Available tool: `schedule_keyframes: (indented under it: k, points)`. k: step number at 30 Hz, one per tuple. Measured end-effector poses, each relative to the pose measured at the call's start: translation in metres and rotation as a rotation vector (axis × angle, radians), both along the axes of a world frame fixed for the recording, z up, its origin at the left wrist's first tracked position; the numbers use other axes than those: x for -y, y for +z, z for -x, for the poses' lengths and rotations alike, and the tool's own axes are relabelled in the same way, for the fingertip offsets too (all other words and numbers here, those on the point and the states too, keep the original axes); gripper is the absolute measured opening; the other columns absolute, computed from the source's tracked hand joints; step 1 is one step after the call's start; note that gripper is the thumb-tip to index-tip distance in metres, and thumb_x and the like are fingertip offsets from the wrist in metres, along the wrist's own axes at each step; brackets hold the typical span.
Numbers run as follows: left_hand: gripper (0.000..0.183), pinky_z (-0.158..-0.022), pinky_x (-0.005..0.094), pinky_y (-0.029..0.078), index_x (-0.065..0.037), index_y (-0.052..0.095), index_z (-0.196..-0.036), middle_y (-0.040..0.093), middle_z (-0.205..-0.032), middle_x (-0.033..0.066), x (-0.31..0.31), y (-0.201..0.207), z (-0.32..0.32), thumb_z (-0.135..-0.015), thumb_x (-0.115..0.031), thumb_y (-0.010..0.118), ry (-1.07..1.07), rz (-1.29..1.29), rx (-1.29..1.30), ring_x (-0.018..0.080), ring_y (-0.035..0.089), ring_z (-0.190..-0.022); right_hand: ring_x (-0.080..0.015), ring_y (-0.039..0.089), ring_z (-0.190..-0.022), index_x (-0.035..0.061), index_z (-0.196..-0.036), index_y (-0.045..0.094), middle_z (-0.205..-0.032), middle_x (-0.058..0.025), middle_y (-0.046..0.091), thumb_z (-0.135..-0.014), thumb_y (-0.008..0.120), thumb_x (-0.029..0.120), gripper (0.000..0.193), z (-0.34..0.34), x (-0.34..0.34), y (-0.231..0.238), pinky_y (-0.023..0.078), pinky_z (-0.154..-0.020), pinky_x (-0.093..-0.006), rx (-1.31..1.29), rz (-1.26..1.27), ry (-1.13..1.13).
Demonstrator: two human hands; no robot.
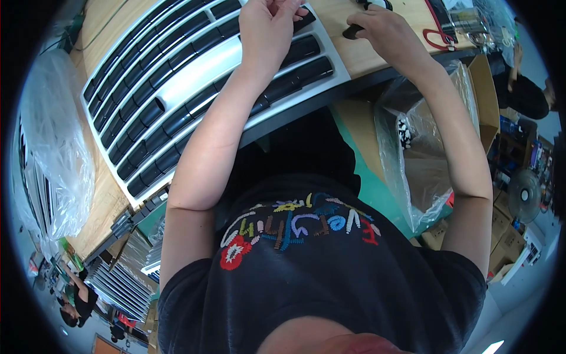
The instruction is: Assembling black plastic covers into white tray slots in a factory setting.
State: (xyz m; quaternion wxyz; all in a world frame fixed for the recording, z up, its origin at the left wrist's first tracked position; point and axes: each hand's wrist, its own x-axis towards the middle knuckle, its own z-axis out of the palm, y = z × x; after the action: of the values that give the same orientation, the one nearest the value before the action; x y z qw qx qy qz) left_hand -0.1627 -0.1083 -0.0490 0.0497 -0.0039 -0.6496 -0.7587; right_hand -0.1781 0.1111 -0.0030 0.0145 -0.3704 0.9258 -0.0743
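Note:
A large white tray (194,80) lies tilted across the wooden table, with rows of glossy black cylindrical pieces (171,122) lying end to end in its long slots. Over the tray's far right part is my left hand (266,29). Its fingers are curled together at the picture's upper edge, and what they hold, if anything, is hidden. My right hand (392,36), over the bare wood right of the tray, grips a small black cylindrical piece (352,31) between thumb and fingers. Just beyond it sits a black and white object (380,4), partly cut off.
Right of me stands a cardboard box (484,103) with a clear plastic liner (421,147) and small black-and-white items inside. A red cord loop (437,40) lies at the table's right. Clear plastic wrap (59,124) covers stacked trays at left. Other people are in the background.

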Motion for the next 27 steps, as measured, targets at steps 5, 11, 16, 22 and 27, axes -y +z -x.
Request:
schedule_keyframes:
  k: [5,11,16,22,27]
  points:
    - [0.004,-0.066,0.0228,0.047,0.001,0.060,-0.094,0.062,-0.081,0.0030,0.007,0.009,-0.001,-0.095,0.000,0.056,-0.001,0.030,-0.096,0.0097,0.059,-0.072,-0.0323,0.064,-0.087,0.0040,-0.109,0.067,-0.093,-0.0148,0.064,-0.088,0.065,0.011,0.023,-0.001,0.003,-0.023,0.050,-0.081,-0.0401,-0.128,-0.018,-0.070]
    - [0.012,-0.077,0.0271,0.051,-0.001,0.065,-0.103,0.067,-0.090,0.0069,0.084,0.020,-0.006,-0.094,-0.006,0.060,0.116,0.407,-0.260,0.0148,0.065,-0.082,-0.0183,0.066,-0.084,0.0078,-0.121,0.065,-0.087,-0.0078,0.066,-0.093,0.064,0.013,0.029,0.009,-0.013,-0.034,0.051,-0.074,-0.0289,0.106,0.519,-0.267]
    - [0.014,-0.077,0.0344,0.053,-0.006,0.071,-0.100,0.068,-0.089,0.0091,0.147,0.030,-0.061,-0.089,-0.001,0.063,0.104,0.997,-0.337,0.0234,0.068,-0.086,-0.0087,0.066,-0.079,0.0018,-0.114,0.066,-0.089,-0.0027,0.066,-0.093,0.067,0.012,0.024,0.027,0.005,-0.052,0.052,-0.069,-0.0206,0.386,0.909,-0.574]
    - [0.020,-0.085,0.0406,0.044,-0.007,0.068,-0.100,0.052,-0.103,0.0108,0.191,0.030,-0.119,-0.084,0.004,0.062,-0.066,1.454,-0.215,0.0285,0.052,-0.097,-0.0102,0.067,-0.075,-0.0013,-0.106,0.069,-0.088,-0.0059,0.070,-0.090,0.072,0.019,0.026,0.020,0.025,-0.059,0.055,-0.073,-0.0205,0.411,0.762,-0.538]
    - [0.021,-0.085,0.0416,0.044,-0.004,0.059,-0.098,0.051,-0.104,0.0151,0.193,0.026,-0.121,-0.080,0.005,0.064,-0.108,1.517,-0.228,0.0334,0.051,-0.097,-0.0128,0.063,-0.075,0.0026,-0.090,0.074,-0.096,-0.0067,0.068,-0.086,0.075,0.037,0.035,-0.002,0.058,-0.085,0.049,-0.066,-0.0303,-0.106,0.475,-0.477]
